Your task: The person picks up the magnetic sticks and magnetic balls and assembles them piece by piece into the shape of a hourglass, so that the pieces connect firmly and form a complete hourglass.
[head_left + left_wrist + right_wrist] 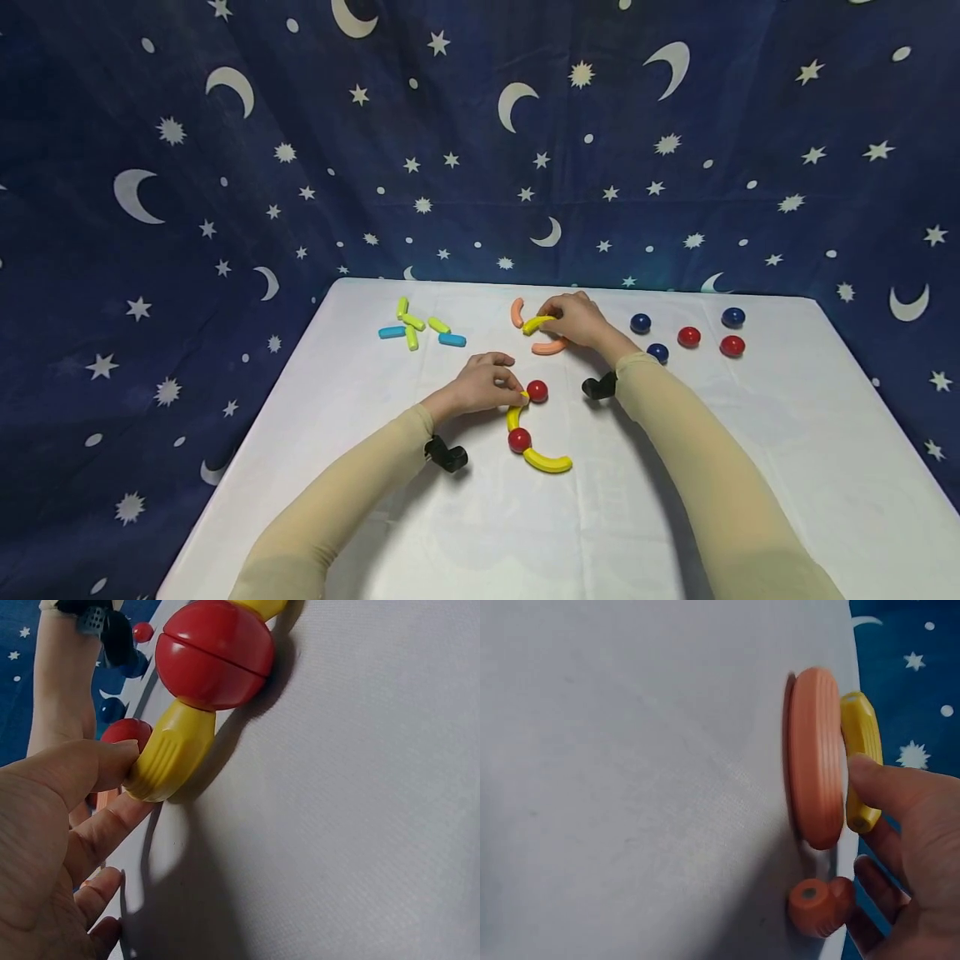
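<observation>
In the head view my left hand (483,385) pinches the upper yellow curved stick (513,419) between thumb and fingers. One end of that stick meets a red ball (520,440), which joins a second yellow curved stick (547,462) below. Another red ball (537,391) lies beside the left fingertips; whether it touches the stick is unclear. Farther back, my right hand (576,321) holds a separate yellow curved stick (862,727) by thumb and fingers. Next to it in the right wrist view lies an orange curved stick (815,757), with more orange (817,907) near the fingers.
On the white table (637,508), several lime-green sticks (438,325) and blue sticks (452,340) lie at the back left. Dark blue balls (641,323) and red balls (689,337) sit at the back right. A starry dark blue cloth (450,208) hangs behind.
</observation>
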The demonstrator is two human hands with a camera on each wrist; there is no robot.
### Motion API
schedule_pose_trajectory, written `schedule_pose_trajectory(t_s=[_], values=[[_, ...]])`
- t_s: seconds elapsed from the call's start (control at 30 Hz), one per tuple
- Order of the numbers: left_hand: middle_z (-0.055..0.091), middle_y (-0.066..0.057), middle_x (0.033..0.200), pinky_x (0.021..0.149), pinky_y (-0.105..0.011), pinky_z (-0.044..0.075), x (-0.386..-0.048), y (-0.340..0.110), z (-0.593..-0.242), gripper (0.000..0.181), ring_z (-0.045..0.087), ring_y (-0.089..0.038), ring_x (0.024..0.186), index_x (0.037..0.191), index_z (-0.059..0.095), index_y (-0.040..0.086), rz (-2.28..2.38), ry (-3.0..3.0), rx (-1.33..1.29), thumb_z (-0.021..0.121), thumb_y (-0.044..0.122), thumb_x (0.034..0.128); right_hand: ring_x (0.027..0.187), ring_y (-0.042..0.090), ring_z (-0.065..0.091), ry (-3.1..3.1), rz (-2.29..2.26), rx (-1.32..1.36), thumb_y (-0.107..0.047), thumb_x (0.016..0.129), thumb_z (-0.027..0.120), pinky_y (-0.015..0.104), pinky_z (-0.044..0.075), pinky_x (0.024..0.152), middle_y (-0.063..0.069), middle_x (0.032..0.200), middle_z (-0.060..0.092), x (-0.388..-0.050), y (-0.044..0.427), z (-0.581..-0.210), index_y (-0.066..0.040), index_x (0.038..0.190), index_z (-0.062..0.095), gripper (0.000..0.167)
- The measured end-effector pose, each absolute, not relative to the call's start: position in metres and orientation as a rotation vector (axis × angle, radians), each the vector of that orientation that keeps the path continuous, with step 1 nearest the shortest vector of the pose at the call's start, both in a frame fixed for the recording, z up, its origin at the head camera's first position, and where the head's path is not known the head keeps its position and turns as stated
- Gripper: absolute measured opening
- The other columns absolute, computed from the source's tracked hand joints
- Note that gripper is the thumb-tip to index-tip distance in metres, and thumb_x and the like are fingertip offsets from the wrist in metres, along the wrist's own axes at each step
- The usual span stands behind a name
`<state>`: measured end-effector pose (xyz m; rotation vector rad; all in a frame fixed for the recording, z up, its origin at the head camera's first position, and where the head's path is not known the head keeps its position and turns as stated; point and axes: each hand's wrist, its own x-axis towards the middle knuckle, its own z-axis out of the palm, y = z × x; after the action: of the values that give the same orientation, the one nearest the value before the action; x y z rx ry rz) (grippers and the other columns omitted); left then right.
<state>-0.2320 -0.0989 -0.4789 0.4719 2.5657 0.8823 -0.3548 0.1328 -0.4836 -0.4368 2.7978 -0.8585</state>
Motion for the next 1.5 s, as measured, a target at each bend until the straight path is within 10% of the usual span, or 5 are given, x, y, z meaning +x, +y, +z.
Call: schedule_pose_trajectory(t_s=[1.0,1.5], values=[[0.045,-0.002,0.153,0.112,-0.051,0.032,-0.231,-0.102,-0.481,0.017,0.027,-0.034,0.143,0.09,0.078,0.028,0.912,2.546,0.451,0.078,0.045,0.0878,0.073,0.02,0.056,2.698,-1.153,-0.23,-0.03,0.089,0.078,0.032,0.046,0.061,0.001,0.086,0.065,-0.219,0.174,-0.491,-0.011,0.111,0.073,0.029],[0.044,-0.002,0.153,0.113,-0.051,0.03,-0.233,-0.1,-0.48,0.017,0.025,-0.034,0.143,0.089,0.078,0.028,0.933,2.536,0.467,0.079,0.044,0.0876,0.082,0.021,0.051,2.812,-0.994,-0.241,-0.036,0.087,0.08,0.043,0.031,0.081,-0.004,0.075,0.061,-0.205,0.171,-0.496,-0.013,0.105,0.074,0.029]])
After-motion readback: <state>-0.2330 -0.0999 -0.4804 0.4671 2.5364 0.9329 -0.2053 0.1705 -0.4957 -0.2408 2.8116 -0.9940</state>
